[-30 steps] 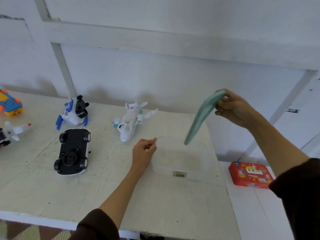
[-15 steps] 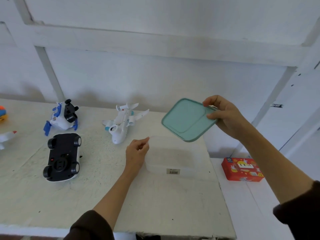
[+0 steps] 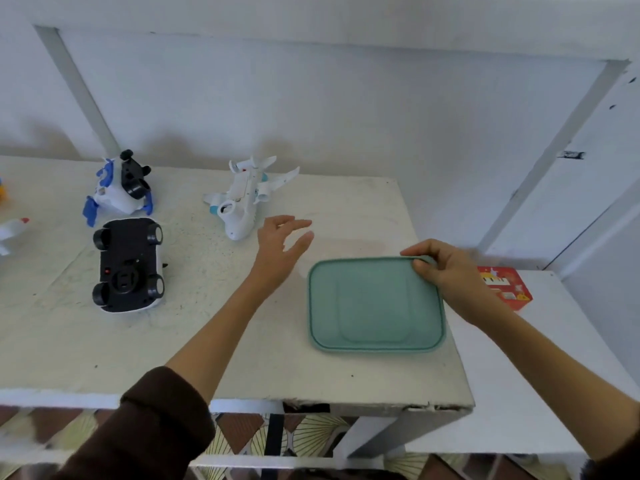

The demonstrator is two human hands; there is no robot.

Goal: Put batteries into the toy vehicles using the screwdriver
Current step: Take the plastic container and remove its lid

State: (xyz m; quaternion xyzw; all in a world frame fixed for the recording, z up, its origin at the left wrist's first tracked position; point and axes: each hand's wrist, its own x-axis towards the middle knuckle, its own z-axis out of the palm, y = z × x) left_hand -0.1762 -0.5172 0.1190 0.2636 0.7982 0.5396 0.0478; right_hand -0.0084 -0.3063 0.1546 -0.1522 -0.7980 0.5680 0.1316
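The right hand (image 3: pixel 446 271) pinches the far corner of the flat teal plastic lid (image 3: pixel 375 308), apparently seating it squarely. The left hand (image 3: pixel 280 244) hovers with fingers spread, holding nothing, near the white toy plane (image 3: pixel 244 202).

The green lid (image 3: pixel 375 306) under the right hand (image 3: pixel 446 271) hides whatever lies beneath it on the counter (image 3: pixel 242 358); only a faint blurred outline shows just beyond its far edge, too vague to name. The right hand covers the lid's far right corner and the near part of the red box (image 3: pixel 509 287) behind it, whose print is too small to read. Far left of the left hand (image 3: pixel 282 247), a white toy (image 3: pixel 12 230) and an orange scrap (image 3: pixel 2 194) are cut by the frame's edge. Both sleeves run out at the bottom.
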